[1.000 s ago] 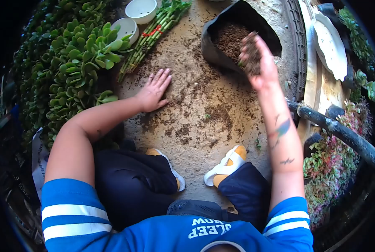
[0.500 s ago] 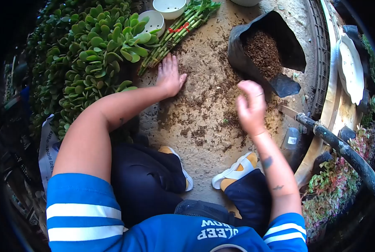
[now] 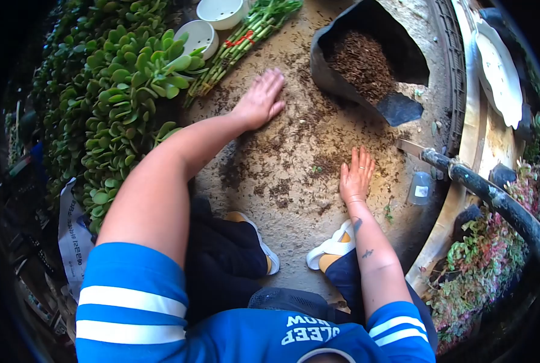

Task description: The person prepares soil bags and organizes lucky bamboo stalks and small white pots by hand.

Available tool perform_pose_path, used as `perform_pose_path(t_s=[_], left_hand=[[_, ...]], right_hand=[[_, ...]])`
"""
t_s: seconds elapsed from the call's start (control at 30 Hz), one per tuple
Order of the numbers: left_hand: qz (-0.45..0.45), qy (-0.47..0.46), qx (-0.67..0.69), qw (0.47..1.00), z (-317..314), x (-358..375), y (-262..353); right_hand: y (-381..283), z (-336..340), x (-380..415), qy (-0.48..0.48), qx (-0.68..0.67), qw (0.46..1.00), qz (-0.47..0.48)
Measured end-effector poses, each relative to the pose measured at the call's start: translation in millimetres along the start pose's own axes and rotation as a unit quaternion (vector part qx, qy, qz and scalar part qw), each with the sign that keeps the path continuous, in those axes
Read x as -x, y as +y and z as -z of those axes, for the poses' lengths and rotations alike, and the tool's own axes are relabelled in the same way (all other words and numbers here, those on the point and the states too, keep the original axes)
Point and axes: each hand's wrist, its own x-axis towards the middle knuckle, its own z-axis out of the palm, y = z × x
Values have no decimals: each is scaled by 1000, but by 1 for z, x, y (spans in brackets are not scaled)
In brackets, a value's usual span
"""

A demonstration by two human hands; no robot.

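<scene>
A: The black bag (image 3: pixel 367 57) of brown mulch sits open; what's just below it?

B: Spilled mulch (image 3: pixel 294 139) on the ground. The left hand (image 3: pixel 261 100) lies flat left of the bag, fingers together. The right hand (image 3: pixel 356 176) lies flat below it, fingers slightly apart.

A: Any writing?

B: The shirt (image 3: pixel 221 327) reads "SLEEP NOW", partly cut off.

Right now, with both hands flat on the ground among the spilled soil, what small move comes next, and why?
Probably sweep the right hand inward, raking the loose soil toward the left hand into one pile. Both palms lie open on the ground, debris is scattered between them, and the black bag stands open just beyond for scooping it back.
</scene>
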Motion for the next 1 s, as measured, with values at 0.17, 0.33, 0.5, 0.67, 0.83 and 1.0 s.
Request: perform_pose_path(t_s=[0.17, 0.33, 0.5, 0.67, 0.83, 1.0], left_hand=[[47, 77, 19, 996, 27, -32, -11], [39, 42, -20, 998, 17, -85, -28], [-41, -2, -54, 998, -14, -60, 25], [-216, -105, 64, 969, -8, 13, 72], [-224, 182, 184, 940, 29, -9, 76], [-124, 330, 59, 934, 112, -71, 59]], right_hand=[[1, -1, 1, 15, 2, 1000, 6], [2, -1, 0, 24, 2, 1000, 13], [0, 1, 2, 0, 4, 1000, 0], [-19, -2, -1, 14, -82, 996, -11], [-33, 22, -26, 135, -280, 947, -75], [-2, 67, -99, 161, -410, 890, -119]])
